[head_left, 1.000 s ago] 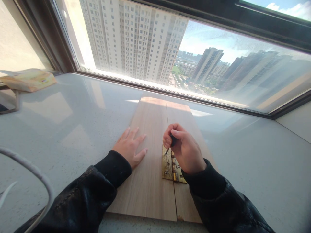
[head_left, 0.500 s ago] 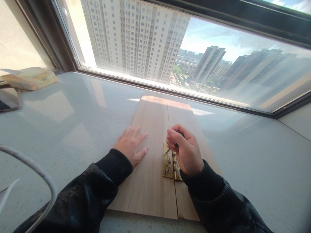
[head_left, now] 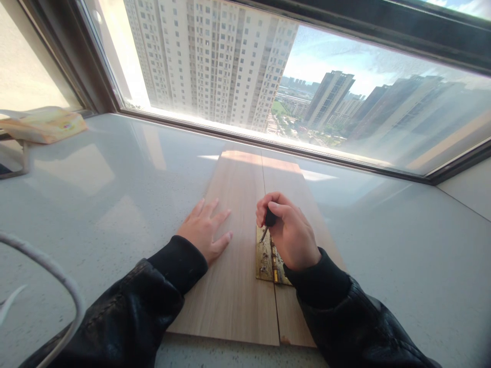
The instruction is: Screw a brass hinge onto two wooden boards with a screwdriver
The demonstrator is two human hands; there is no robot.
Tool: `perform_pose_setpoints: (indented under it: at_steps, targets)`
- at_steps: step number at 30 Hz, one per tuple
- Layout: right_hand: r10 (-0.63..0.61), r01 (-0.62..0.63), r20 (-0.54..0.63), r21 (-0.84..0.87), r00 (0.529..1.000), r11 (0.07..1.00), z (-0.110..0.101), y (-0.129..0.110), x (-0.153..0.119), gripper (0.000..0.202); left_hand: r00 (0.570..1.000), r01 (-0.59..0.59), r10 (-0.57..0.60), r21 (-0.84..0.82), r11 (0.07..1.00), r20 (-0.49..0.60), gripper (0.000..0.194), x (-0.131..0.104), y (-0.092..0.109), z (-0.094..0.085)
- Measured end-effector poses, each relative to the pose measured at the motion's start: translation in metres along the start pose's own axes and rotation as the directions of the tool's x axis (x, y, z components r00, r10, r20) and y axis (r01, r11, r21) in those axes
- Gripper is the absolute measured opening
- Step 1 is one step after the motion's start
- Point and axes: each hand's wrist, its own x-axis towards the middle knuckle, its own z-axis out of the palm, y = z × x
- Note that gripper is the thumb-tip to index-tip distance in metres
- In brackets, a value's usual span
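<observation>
At left, the left hand [head_left: 202, 231] lies spread over the edge of a board [head_left: 238, 306]; the right hand [head_left: 289, 230] grips a screwdriver [head_left: 270, 217] at the hinge [head_left: 264, 267]; countertop [head_left: 402, 240] stretches wide rightward.

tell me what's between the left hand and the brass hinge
In the head view, just the pale wood surface of the left board shows between the left hand and the brass hinge.

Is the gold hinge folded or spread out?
The hinge is spread out: its left leaf lies on the left board, its right leaf on the right board, partly hidden by the right hand.
</observation>
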Motion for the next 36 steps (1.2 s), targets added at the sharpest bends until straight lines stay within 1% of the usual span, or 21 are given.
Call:
perform_pose_setpoints:
  at_steps: [2, 4, 6, 9, 12, 14, 15, 16, 18, 20, 22, 24, 25, 26, 28, 30, 32, 35, 36]
  targets:
    - [-0.024, 0.012, -0.094, -0.119, 0.995, 0.993, 0.003, -0.003, -0.003, 0.011, 1.0, 0.008, -0.008, -0.001, 1.0, 0.0, 0.051, 0.0, 0.0, 0.0]
    - [0.008, -0.028, -0.133, -0.153, 0.991, 0.988, 0.006, -0.006, -0.006, 0.016, 1.0, 0.009, -0.009, -0.001, 1.0, 0.001, 0.051, 0.0, 0.0, 0.0]
    - [0.042, -0.055, -0.096, -0.139, 0.994, 0.989, 0.009, -0.008, -0.008, 0.017, 1.0, 0.006, -0.006, 0.001, 1.0, -0.001, 0.051, 0.0, -0.001, 0.001]
    - [0.024, -0.024, -0.012, -0.088, 1.0, 0.996, 0.011, -0.006, -0.007, 0.013, 1.0, 0.0, 0.0, 0.006, 1.0, -0.014, 0.051, 0.0, -0.001, 0.002]
    - [0.031, -0.03, -0.035, 0.038, 0.999, 0.999, 0.007, -0.002, -0.002, 0.012, 1.0, -0.007, 0.007, 0.008, 1.0, -0.013, 0.051, 0.0, -0.002, 0.002]
    - [0.037, -0.035, -0.033, 0.07, 0.999, 0.997, 0.002, -0.001, 0.002, 0.012, 1.0, -0.009, 0.009, 0.006, 1.0, -0.009, 0.051, 0.0, -0.002, 0.003]
    - [0.027, -0.026, -0.008, 0.059, 1.0, 0.998, -0.001, -0.002, 0.003, 0.013, 1.0, -0.008, 0.008, 0.004, 1.0, -0.011, 0.05, 0.0, -0.002, 0.003]
    - [0.021, -0.022, 0.044, 0.034, 0.999, 0.999, -0.003, -0.003, 0.003, 0.015, 1.0, -0.008, 0.008, 0.003, 1.0, -0.014, 0.05, 0.0, -0.002, 0.003]
    - [0.03, -0.027, 0.171, -0.021, 0.985, 0.999, -0.006, -0.005, 0.002, 0.018, 1.0, -0.007, 0.007, 0.004, 1.0, -0.024, 0.05, 0.0, -0.003, 0.004]
    - [0.056, -0.053, 0.244, -0.022, 0.968, 0.998, -0.008, -0.006, 0.002, 0.017, 0.999, -0.008, 0.008, 0.005, 1.0, -0.031, 0.05, 0.0, -0.004, 0.005]
    - [0.08, -0.096, 0.246, 0.052, 0.966, 0.994, -0.009, -0.006, 0.002, 0.009, 1.0, -0.009, 0.009, 0.002, 1.0, -0.027, 0.05, 0.0, -0.004, 0.005]
    - [0.088, -0.111, 0.19, 0.116, 0.978, 0.987, -0.008, -0.004, 0.003, 0.004, 1.0, -0.006, 0.006, -0.002, 1.0, -0.018, 0.051, 0.0, -0.004, 0.004]
    - [0.077, -0.095, 0.16, 0.102, 0.984, 0.99, -0.007, -0.003, 0.004, 0.003, 1.0, -0.004, 0.004, -0.002, 1.0, -0.014, 0.051, 0.0, -0.004, 0.004]
    - [0.057, -0.065, 0.13, 0.054, 0.99, 0.996, -0.006, -0.002, 0.004, 0.002, 1.0, -0.002, 0.002, -0.001, 1.0, -0.011, 0.051, 0.0, -0.004, 0.004]
    - [0.009, -0.002, 0.073, -0.105, 0.997, 0.994, -0.004, -0.001, 0.002, 0.005, 1.0, -0.001, 0.001, 0.004, 1.0, -0.012, 0.051, 0.0, -0.003, 0.004]
    - [-0.038, 0.04, 0.01, -0.253, 0.999, 0.967, 0.0, -0.002, -0.001, 0.013, 1.0, -0.005, 0.005, 0.01, 1.0, -0.017, 0.05, 0.0, -0.003, 0.004]
    - [-0.083, 0.064, -0.04, -0.343, 0.996, 0.937, 0.004, -0.003, -0.006, 0.016, 1.0, -0.01, 0.011, 0.009, 1.0, -0.023, 0.05, 0.0, -0.003, 0.005]
    - [-0.15, 0.124, -0.025, -0.433, 0.988, 0.893, 0.012, 0.0, -0.012, 0.007, 1.0, -0.006, 0.006, -0.003, 1.0, -0.023, 0.05, 0.0, -0.003, 0.004]
    - [-0.17, 0.141, -0.026, -0.446, 0.985, 0.884, 0.015, 0.002, -0.013, 0.008, 1.0, -0.001, 0.001, -0.009, 1.0, -0.019, 0.051, 0.0, -0.002, 0.004]
